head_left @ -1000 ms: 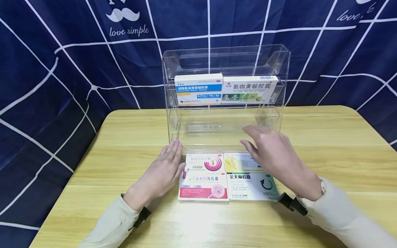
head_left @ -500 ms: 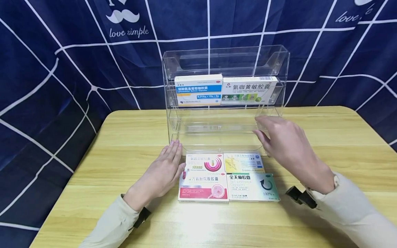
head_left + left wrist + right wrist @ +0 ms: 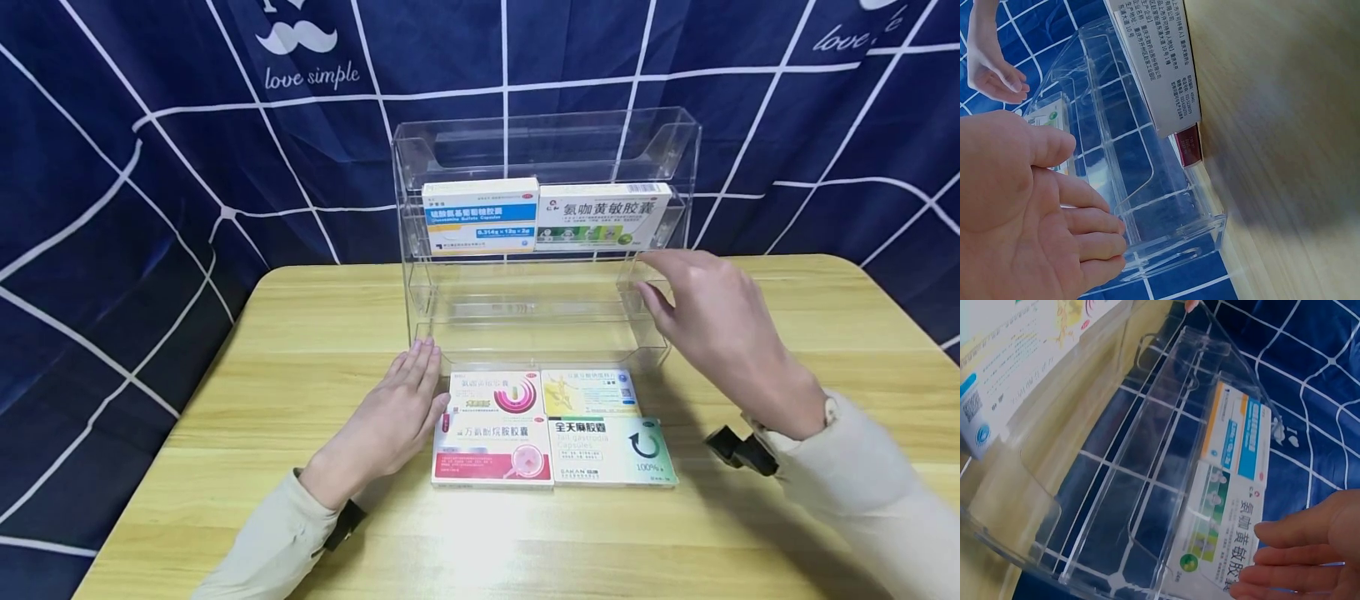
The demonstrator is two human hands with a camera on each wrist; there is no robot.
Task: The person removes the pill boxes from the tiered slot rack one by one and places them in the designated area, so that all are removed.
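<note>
A clear acrylic display rack (image 3: 678,146) stands on the table, with a blue-and-white capsule box (image 3: 482,218) and a white-and-green capsule box (image 3: 603,218) side by side on an upper tier. Fingers extended, my left hand (image 3: 393,417) rests at the rack's lower left corner, beside a pink-ringed medicine box (image 3: 480,393) and a red-and-white box (image 3: 491,454). My right hand (image 3: 723,329) holds nothing; its loosely bent fingers overlap the rack's right side, just under the white-and-green box. In the right wrist view, the right hand's fingers (image 3: 1291,556) overlap that same box.
On the table (image 3: 315,325) before the rack, a yellow-and-white box (image 3: 588,393) and a green-and-white capsule box (image 3: 611,454) lie right of the red-toned pair. A dark blue curtain (image 3: 315,183) with white lines hangs behind and at the sides.
My right hand has moved up and to the right, from over the yellow-and-white box to the rack's right side, uncovering that box. My left hand and the boxes have stayed put.
</note>
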